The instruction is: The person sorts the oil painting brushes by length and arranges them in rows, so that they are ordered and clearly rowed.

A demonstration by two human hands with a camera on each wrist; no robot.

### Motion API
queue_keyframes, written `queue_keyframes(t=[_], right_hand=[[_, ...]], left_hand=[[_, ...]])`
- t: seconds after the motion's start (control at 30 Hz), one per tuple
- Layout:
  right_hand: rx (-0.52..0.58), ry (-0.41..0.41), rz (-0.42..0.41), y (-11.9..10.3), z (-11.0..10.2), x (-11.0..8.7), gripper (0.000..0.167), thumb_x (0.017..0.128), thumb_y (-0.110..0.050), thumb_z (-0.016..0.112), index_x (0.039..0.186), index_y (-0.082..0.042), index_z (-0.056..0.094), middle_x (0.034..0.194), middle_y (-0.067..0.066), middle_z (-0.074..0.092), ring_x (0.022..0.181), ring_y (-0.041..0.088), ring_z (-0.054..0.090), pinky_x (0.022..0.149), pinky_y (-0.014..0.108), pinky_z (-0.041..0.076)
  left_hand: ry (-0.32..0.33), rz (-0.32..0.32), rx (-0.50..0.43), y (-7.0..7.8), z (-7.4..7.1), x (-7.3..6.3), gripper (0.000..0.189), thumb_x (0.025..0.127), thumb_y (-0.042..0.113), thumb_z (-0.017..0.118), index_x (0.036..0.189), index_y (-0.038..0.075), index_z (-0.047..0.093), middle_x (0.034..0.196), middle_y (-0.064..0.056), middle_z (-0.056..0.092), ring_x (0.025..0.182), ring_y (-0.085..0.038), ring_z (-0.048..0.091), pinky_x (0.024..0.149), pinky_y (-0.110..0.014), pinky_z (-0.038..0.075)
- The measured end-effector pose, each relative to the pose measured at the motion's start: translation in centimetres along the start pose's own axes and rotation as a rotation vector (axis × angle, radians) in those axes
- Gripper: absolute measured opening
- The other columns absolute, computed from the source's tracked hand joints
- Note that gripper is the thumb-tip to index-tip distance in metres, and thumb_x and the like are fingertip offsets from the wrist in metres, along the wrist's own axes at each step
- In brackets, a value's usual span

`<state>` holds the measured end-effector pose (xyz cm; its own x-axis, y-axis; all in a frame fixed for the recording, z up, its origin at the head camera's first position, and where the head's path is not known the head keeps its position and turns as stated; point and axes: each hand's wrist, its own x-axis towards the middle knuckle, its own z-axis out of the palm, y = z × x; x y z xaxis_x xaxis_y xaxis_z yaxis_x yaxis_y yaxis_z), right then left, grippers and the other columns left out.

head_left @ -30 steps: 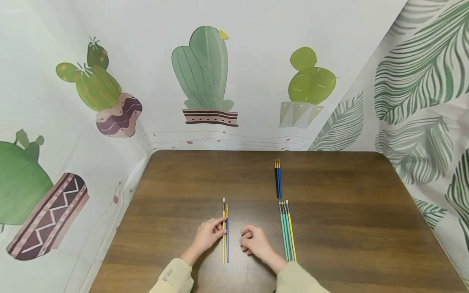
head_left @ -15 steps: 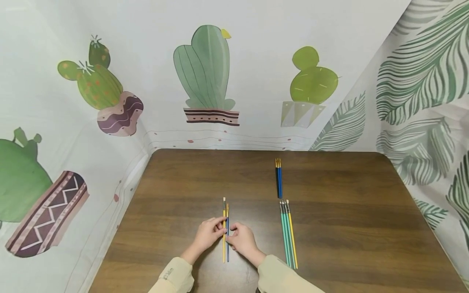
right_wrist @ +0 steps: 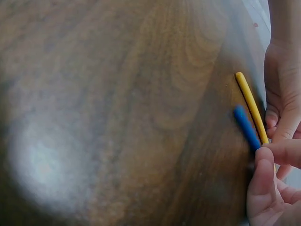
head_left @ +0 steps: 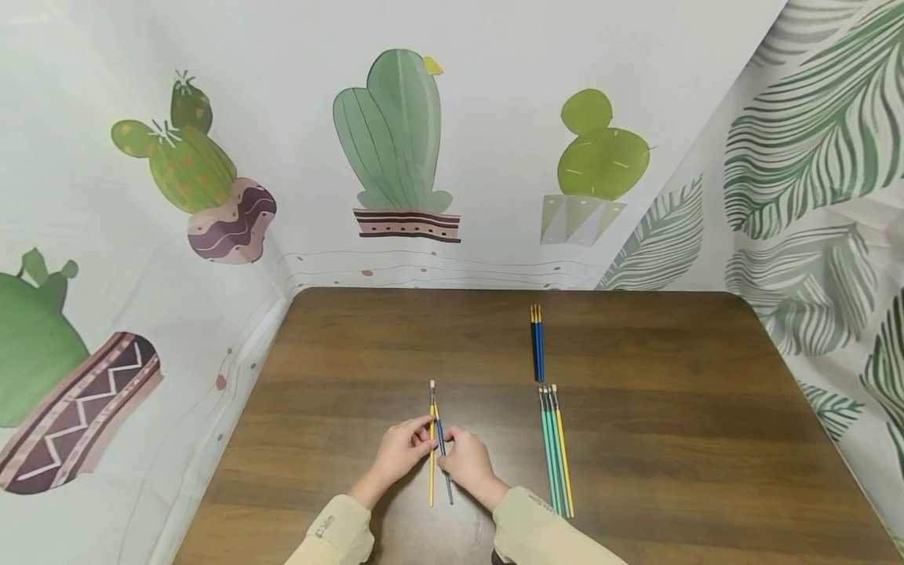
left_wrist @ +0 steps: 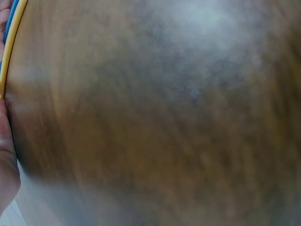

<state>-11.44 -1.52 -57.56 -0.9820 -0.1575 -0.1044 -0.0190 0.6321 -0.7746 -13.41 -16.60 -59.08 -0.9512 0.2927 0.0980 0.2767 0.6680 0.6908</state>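
In the head view, my left hand (head_left: 402, 451) holds a yellow paintbrush (head_left: 432, 488) between thumb and fingers, its pale bristles pointing away from me. Right beside it, my right hand (head_left: 469, 463) pinches a blue paintbrush (head_left: 448, 488), whose brush end leans toward the yellow one while its tail angles out to the right. The right wrist view shows thumb and finger on the blue handle (right_wrist: 246, 127), with the yellow handle (right_wrist: 251, 103) alongside. At the left edge of the left wrist view, the yellow handle (left_wrist: 11, 42) runs up from a fingertip.
To the right lie several green paintbrushes (head_left: 552, 451) with a yellow paintbrush (head_left: 565, 459) next to them. Behind these is a small bundle of black and blue paintbrushes (head_left: 540, 349). A cactus-print cloth (head_left: 494, 141) hangs beyond the back edge of the brown wooden table (head_left: 671, 439).
My right hand has come left to the blue paintbrush and pinched it. That brush has tilted, its tail swinging right. The left hand stays in place on the yellow paintbrush.
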Motion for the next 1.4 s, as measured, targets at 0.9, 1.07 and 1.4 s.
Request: queue_keyframes(t=[0.9,1.07,1.4], right_hand=[[-0.167,0.031,-0.046,0.19,-0.44,-0.09,0.034,0.061,-0.016,0.076,0.091,-0.008,0.062,0.056,-0.005,0.051,0.051,0.008,0.044,0.049,0.024,0.036],[-0.197,0.037,-0.063,-0.08,-0.54,-0.38,0.033,0.061,-0.011,0.074,0.092,-0.007,0.062,0.063,0.0,0.059,0.054,0.01,0.048,0.05,0.026,0.041],[-0.229,0.059,-0.082,-0.45,-0.62,-0.57,0.033,0.06,-0.005,0.072,0.092,-0.005,0.064,0.08,0.008,0.067,0.065,0.019,0.06,0.052,0.03,0.045]], left_hand=[[0.01,0.004,0.03,0.19,-0.04,-0.11,0.037,0.073,0.014,0.07,0.109,0.006,0.061,0.067,0.008,0.053,0.057,0.003,0.045,0.053,-0.014,0.041],[0.013,0.004,0.029,0.23,0.0,-0.04,0.037,0.073,0.014,0.07,0.108,0.006,0.062,0.067,0.008,0.052,0.056,0.003,0.045,0.053,-0.014,0.04],[0.015,0.02,0.03,0.18,0.04,-0.01,0.036,0.074,0.014,0.07,0.108,0.005,0.062,0.066,0.009,0.052,0.056,0.003,0.044,0.052,-0.014,0.039]])
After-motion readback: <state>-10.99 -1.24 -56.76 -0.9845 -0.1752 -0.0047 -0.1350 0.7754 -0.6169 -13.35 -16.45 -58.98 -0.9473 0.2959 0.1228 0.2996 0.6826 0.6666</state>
